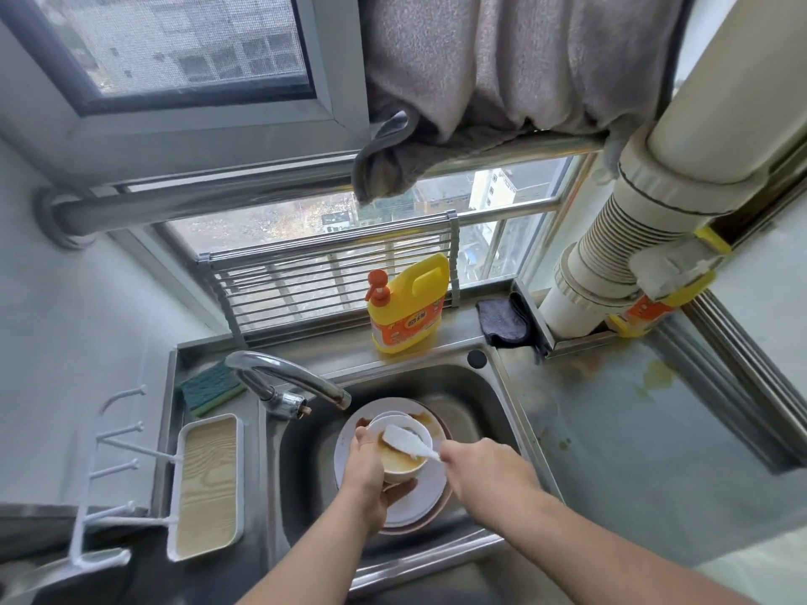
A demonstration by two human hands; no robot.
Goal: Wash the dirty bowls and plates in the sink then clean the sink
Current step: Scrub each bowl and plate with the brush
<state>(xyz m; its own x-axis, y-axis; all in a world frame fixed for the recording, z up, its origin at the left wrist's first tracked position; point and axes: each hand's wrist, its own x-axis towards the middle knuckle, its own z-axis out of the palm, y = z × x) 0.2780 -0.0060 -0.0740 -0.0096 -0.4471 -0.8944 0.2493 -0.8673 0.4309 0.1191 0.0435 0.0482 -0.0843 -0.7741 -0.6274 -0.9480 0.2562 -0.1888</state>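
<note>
The bowl [404,447], white and smeared inside with brown residue, is sitting in your left hand [369,478] above the stacked plates [419,495] in the steel sink [480,408]; your fingers are curling round its wall and base, thumb at the rim; your right hand [489,469] is pinching the handle of a white spoon [408,443] whose scoop is lying across the bowl's mouth; the top plate is carrying brown streaks near its far edge, just under the tap [297,377]. The yellow detergent jug [408,307] with an orange pump is standing on the ledge behind the sink; its orange label is bearing writing too small to read. A green sponge [212,386] is lying left of the tap; a white tray [207,482] with a wood-grain bottom is sitting beside the sink's left rim; a dark cloth [502,320] is resting folded right of the jug.
</note>
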